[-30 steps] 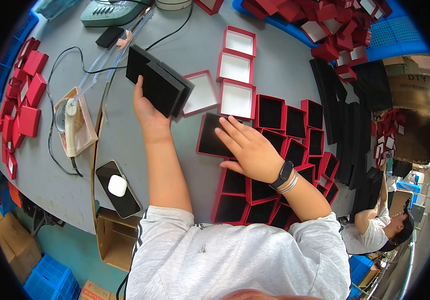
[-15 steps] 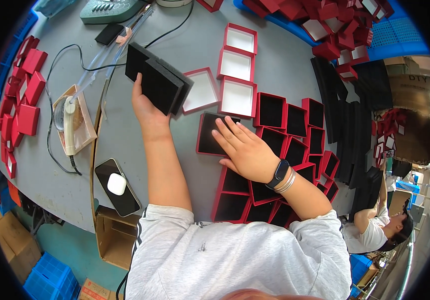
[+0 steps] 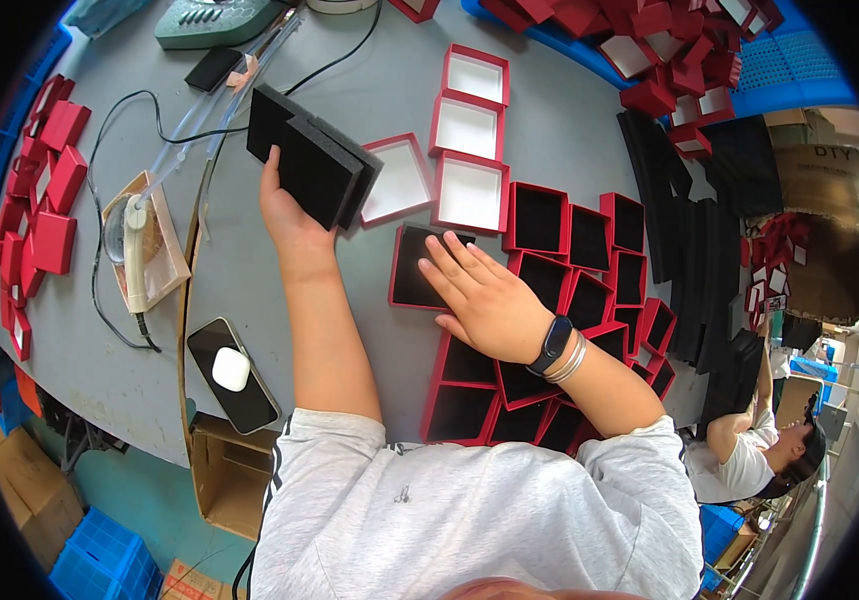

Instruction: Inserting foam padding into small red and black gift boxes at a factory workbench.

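Observation:
My left hand (image 3: 295, 212) grips a small stack of black foam pads (image 3: 312, 165), held above the grey table. Fingers outstretched, my right hand (image 3: 490, 300) lies flat over a red box (image 3: 412, 270) with black foam in it. Right of that box, several red boxes lined with black foam (image 3: 537, 220) stand packed together. White-bottomed red boxes (image 3: 470, 192) form a column beyond my right hand. One more white-bottomed box (image 3: 397, 180) sits tilted beside that column, partly behind the foam stack.
Red boxes fill a blue crate (image 3: 790, 70) at the far right, and more red boxes (image 3: 55, 240) lie at the left. Black foam strips (image 3: 685, 260) line the right edge. A phone (image 3: 234, 375) with a white case on it and a corded tool (image 3: 137, 250) are at left. Another person (image 3: 750, 460) is at right.
Hardly anything differs. The whole picture has shifted slightly left; the foam stack stays in my left hand, and my right hand remains flat on the box.

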